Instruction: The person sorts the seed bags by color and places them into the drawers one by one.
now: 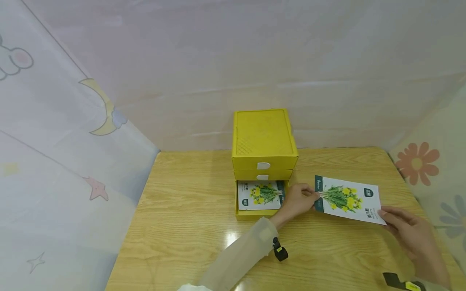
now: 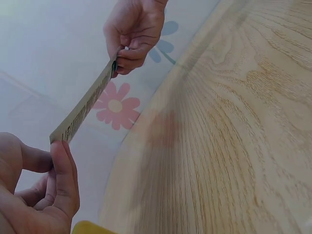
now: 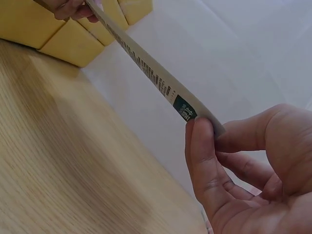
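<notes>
A white and dark green seed packet [image 1: 349, 199], printed with yellow flowers on leafy stems, is held above the table between both hands. My left hand [image 1: 299, 199] pinches its dark green end. At the opposite end, my right hand [image 1: 405, 226] pinches a corner between thumb and fingers. Both wrist views show the packet [image 2: 85, 105] edge-on, raised over the wood. Left of my left hand, the bottom drawer [image 1: 251, 216] of a yellow drawer box [image 1: 265, 133] is pulled out. A matching packet [image 1: 259, 195] lies inside it, its right end partly behind my left hand.
The two upper drawers, with white pull tabs [image 1: 263, 165], are closed. A wooden table [image 1: 174, 226] carries the box near its back edge. Printed cloth [image 1: 255, 60] hangs behind and at both sides. Black straps [image 1: 279, 249] sit on both wrists.
</notes>
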Demonstrator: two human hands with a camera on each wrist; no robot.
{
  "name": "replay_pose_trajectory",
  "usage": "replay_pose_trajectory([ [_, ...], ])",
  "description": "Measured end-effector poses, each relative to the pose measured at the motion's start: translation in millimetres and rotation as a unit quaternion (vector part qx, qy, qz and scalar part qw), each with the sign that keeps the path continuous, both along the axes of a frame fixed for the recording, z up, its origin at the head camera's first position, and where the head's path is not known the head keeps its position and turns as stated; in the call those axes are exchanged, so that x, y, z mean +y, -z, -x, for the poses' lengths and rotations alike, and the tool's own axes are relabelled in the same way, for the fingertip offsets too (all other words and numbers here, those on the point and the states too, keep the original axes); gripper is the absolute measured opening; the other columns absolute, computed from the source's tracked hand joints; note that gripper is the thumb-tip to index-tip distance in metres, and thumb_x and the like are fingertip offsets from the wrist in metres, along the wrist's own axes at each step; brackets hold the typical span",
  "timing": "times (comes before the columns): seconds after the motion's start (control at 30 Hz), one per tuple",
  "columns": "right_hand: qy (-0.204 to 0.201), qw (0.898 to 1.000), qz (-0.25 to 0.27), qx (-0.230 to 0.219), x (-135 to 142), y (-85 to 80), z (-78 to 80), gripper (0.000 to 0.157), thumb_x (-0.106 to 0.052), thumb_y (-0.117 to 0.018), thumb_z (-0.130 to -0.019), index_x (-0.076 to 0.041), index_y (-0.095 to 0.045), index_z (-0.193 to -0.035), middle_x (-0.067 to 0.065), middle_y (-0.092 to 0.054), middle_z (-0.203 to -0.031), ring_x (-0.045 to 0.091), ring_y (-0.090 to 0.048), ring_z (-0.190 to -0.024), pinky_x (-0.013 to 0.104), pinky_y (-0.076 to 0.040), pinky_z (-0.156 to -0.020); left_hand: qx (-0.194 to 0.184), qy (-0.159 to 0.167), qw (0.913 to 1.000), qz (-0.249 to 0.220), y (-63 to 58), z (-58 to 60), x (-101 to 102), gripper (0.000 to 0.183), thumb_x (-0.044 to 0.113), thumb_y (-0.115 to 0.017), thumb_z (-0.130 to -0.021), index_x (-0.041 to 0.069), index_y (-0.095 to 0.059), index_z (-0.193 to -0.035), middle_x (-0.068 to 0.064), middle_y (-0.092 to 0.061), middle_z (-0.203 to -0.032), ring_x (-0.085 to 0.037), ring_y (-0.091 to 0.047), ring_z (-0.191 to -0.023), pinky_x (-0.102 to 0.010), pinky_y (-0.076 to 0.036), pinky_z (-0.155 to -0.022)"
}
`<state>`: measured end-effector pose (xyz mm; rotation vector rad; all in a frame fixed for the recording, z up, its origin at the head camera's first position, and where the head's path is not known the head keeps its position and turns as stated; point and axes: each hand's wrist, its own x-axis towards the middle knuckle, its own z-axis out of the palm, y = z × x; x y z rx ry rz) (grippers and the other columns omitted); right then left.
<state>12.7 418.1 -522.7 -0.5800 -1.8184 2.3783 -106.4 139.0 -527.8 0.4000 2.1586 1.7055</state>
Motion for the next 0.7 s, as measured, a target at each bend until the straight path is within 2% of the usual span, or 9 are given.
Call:
replay_pose_trajectory([
  [0.2, 0.004, 0.999, 0.012, 0.034, -11, 1.5, 3.8, 0.019, 0.006, -0.067, -0.088, -0.003, -0.076, -0.102, -0.005, -0.069, -0.095, 0.008, -0.068, -0.08, 0.022, -0.056, -0.07, -0.007, -0.007, 0.9999, -0.003, 3.7, -2.6, -13, 0.014, 0.035, -0.066, -0.093, 0.022, -0.068, -0.099, 0.012, -0.064, -0.085, -0.019, -0.068, -0.065, -0.028, -0.05, -0.052],
  [0.37, 0.002, 0.999, 0.006, 0.037, -20, 1.8, 6.5, 0.02, 0.006, -0.069, -0.086, -0.002, -0.076, -0.103, -0.005, -0.07, -0.095, 0.008, -0.068, -0.081, 0.022, -0.056, -0.071, -0.006, -0.019, 0.9998, -0.009, 5.1, -3.7, -22, 0.012, 0.032, -0.067, -0.093, 0.021, -0.069, -0.098, 0.011, -0.066, -0.082, -0.021, -0.069, -0.065, -0.03, -0.05, -0.049],
  [0.57, -0.009, 0.999, 0.003, 0.041, -30, 1.0, 11.3, 0.02, 0.005, -0.069, -0.087, -0.002, -0.075, -0.105, -0.004, -0.071, -0.095, 0.008, -0.069, -0.082, 0.023, -0.056, -0.071, -0.007, -0.033, 0.9992, -0.019, 6.8, -3.7, -33, 0.014, 0.031, -0.069, -0.092, 0.02, -0.07, -0.1, 0.01, -0.066, -0.081, -0.023, -0.069, -0.065, -0.027, -0.053, -0.056],
  [0.7, -0.012, 0.999, -0.01, 0.034, -36, 0.7, 13.4, 0.019, 0.002, -0.071, -0.086, -0.002, -0.075, -0.105, -0.004, -0.071, -0.094, 0.007, -0.068, -0.082, 0.022, -0.056, -0.071, -0.007, -0.038, 0.9989, -0.028, 6.5, -4.5, -40, 0.013, 0.03, -0.068, -0.092, 0.02, -0.07, -0.1, 0.008, -0.066, -0.08, -0.024, -0.068, -0.065, -0.028, -0.053, -0.053],
])
